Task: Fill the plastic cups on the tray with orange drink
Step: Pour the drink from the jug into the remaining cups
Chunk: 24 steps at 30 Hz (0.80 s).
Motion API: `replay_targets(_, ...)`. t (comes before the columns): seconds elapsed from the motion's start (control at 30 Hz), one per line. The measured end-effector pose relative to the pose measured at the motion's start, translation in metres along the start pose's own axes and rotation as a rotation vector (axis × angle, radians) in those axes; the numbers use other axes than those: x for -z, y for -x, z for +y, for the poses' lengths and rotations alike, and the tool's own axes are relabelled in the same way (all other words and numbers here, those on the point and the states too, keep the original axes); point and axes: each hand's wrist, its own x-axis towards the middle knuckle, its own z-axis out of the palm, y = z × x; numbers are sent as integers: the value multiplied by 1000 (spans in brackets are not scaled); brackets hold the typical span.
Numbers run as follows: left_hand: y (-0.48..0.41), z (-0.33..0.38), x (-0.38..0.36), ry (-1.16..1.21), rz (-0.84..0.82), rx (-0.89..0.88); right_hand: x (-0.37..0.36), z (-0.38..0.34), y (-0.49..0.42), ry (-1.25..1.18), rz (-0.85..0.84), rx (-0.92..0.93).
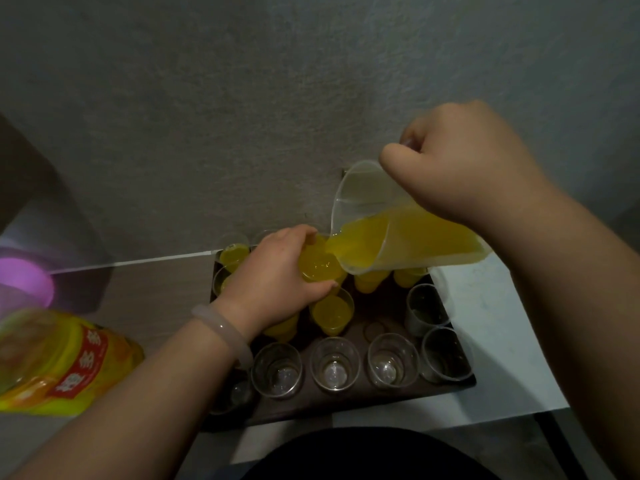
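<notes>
My right hand [460, 168] grips the handle of a clear plastic jug [391, 230], tilted left, and orange drink runs from its spout. My left hand [277, 278] holds a plastic cup [320, 265] under the spout, lifted above the dark tray [346, 405]; the cup is nearly full. Several filled cups [332, 311] stand in the tray's far rows. Several empty clear cups [334, 363] stand along the near row and the right side.
The tray lies on a small white table [485, 306] against a grey wall. A large orange drink bottle [59, 362] with a red and yellow label is at the near left. A pink round object [24, 278] is at the far left.
</notes>
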Motion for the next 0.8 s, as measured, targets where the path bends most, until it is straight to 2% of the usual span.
replay_targets(0.17,-3,5,-1,56,31,26,-6,22,2,-227,31,-125)
replay_targets(0.47,-9,18,-6,114,33,61,-17,65,25,-690,230,-423)
replay_targets(0.63,-11,33,-16,100,-64,9,-13,82,36,-877,363,-602)
replay_targets(0.8,-22,48,-28,71,-192,-67,-13,100,42,-865,432,-626)
